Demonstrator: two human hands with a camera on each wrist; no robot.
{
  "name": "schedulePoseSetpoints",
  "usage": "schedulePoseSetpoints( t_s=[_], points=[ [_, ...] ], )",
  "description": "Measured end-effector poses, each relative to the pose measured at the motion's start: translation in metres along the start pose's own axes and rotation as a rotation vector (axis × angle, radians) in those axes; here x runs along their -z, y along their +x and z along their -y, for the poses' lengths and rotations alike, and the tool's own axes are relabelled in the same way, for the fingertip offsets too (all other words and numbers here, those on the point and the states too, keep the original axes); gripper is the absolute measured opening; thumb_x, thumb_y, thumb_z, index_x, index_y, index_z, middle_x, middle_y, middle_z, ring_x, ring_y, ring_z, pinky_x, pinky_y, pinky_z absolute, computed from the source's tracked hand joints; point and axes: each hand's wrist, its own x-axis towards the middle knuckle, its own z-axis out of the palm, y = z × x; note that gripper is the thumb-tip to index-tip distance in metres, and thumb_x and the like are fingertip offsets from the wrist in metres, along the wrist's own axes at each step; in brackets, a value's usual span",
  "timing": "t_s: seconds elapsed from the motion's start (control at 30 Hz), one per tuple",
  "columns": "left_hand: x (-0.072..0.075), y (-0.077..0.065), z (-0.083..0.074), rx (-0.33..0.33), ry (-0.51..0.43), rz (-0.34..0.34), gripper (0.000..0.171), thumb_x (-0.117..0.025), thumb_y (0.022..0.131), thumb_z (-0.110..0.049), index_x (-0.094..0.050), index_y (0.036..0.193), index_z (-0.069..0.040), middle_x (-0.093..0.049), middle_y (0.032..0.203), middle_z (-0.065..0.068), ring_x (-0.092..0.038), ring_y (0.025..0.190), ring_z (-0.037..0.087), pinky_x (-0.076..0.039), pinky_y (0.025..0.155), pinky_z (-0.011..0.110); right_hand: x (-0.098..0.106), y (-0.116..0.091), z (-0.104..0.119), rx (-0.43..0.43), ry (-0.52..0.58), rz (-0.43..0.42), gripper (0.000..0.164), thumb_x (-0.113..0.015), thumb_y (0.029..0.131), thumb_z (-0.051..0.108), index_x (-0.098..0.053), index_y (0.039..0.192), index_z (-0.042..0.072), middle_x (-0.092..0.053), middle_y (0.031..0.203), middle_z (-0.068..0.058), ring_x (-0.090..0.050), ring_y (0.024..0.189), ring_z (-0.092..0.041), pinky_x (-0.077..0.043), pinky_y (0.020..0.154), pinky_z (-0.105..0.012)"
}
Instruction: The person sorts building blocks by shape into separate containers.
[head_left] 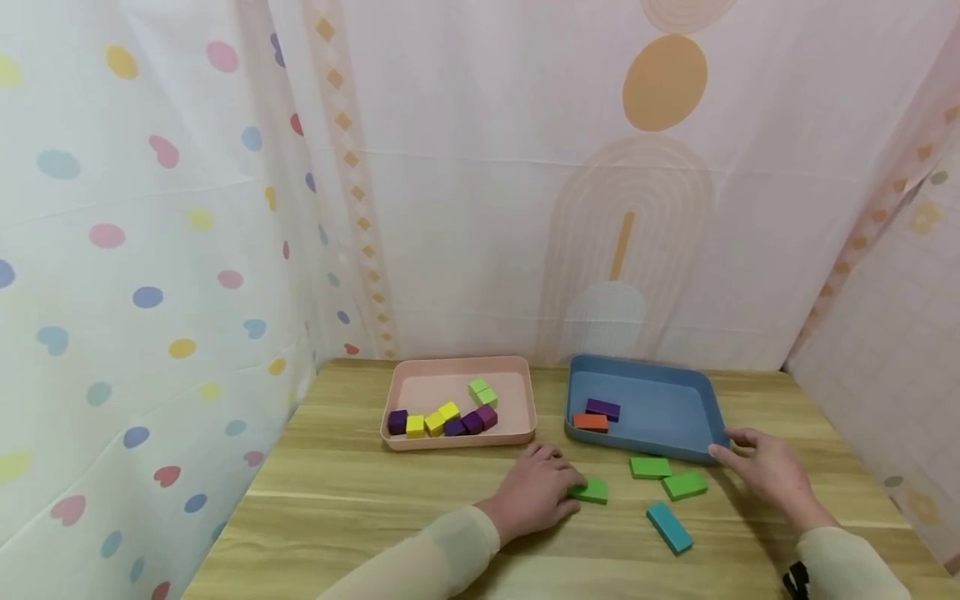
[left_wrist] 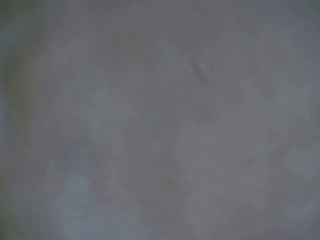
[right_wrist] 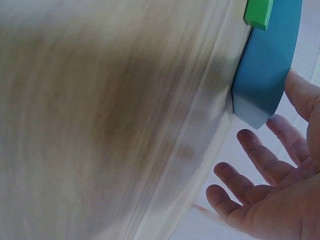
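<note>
My left hand [head_left: 534, 490] lies low over the table, its thumb and index finger pinching the left end of a green rectangular block [head_left: 592, 491]. That end is partly hidden under the fingers. At the front right corner of the blue tray [head_left: 647, 450], my right hand [head_left: 767, 471] holds the wall between thumb and index finger. In the right wrist view the thumb touches the tray's rim [right_wrist: 295, 55], while the other fingers spread apart. Two more green blocks [head_left: 649, 467] and a teal block [head_left: 670, 527] lie between the hands.
Inside the blue tray are a purple block [head_left: 603, 409] and an orange block [head_left: 590, 423]. A pink tray [head_left: 457, 443] to its left holds small purple, yellow and light green cubes. Curtains [head_left: 465, 208] hang behind the wooden table [head_left: 337, 492]. The left wrist view is a grey blur.
</note>
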Motion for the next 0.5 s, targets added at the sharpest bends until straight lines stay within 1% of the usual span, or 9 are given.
schedulePoseSetpoints(
  t_s=[0.23, 0.5],
  points=[
    [-0.0009, -0.0001, 0.0018, -0.006, -0.013, -0.022, 0.025, -0.07, 0.092, -0.041, -0.073, 0.115, -0.032, -0.068, 0.113, -0.016, -0.052, 0.113, 0.014, -0.038, 0.101, 0.037, 0.0002, -0.0004, 0.0, -0.01, 0.009, 0.024, 0.077, -0.06, 0.095, 0.054, -0.051, 0.136, -0.01, -0.051, 0.133, -0.036, -0.052, 0.116, -0.053, -0.047, 0.086, -0.06],
    [-0.0011, 0.0019, 0.003, -0.003, -0.025, -0.027, 0.023, -0.072, 0.092, -0.038, -0.074, 0.114, -0.032, -0.069, 0.112, -0.018, -0.053, 0.108, 0.012, -0.039, 0.099, 0.036, -0.0013, -0.0004, -0.0018, 0.008, 0.017, 0.003, 0.078, -0.06, 0.094, 0.055, -0.051, 0.135, -0.01, -0.052, 0.132, -0.035, -0.053, 0.115, -0.053, -0.048, 0.085, -0.06]
  ],
)
